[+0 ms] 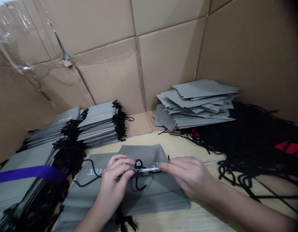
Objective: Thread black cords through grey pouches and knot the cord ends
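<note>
My left hand [116,175] is closed in a pinch at the upper part of a grey fabric pouch [158,190], beside a small loop of black cord [138,163]. From the pinching fingers of my right hand [187,172], a thin pale rod [149,169] reaches left to the cord loop. One loose cord end hangs over the pouch below the loop. A short black tip also shows above the right fingers. Beneath both hands lie more grey pouches with white lettering [93,172], partly hidden by my left hand.
At left stand stacks of grey pouches [98,125] with black cords, one wrapped by a purple band [30,174]. A looser pile of grey pouches [202,103] sits at the back right. Beside it spreads a heap of black cords [257,129]. Cardboard walls [168,58] enclose the table.
</note>
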Demonstrator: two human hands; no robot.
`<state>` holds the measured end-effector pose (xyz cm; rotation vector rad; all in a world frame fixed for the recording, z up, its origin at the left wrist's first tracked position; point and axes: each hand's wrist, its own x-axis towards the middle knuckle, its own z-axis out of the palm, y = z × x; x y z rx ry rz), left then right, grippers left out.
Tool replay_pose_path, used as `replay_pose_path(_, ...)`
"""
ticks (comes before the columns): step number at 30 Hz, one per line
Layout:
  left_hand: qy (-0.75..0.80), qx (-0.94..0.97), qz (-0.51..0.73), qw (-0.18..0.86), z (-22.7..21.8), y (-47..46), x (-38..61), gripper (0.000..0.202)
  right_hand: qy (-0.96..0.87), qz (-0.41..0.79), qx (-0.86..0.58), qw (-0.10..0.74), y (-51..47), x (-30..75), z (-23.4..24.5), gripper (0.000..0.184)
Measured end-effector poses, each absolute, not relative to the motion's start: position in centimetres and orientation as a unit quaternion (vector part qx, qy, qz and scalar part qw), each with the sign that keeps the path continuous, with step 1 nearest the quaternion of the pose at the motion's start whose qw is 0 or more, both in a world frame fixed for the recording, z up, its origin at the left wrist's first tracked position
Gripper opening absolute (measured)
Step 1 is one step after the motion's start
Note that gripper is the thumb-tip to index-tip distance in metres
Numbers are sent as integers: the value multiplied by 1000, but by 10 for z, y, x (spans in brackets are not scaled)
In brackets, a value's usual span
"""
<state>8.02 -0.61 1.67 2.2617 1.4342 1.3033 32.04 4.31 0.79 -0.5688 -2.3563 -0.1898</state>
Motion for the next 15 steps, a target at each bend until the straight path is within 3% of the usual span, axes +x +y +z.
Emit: replay_pose_path(15, 452, 792, 408, 38, 17, -11, 81, 13, -907, -9, -238, 348, 41, 320, 10, 27)
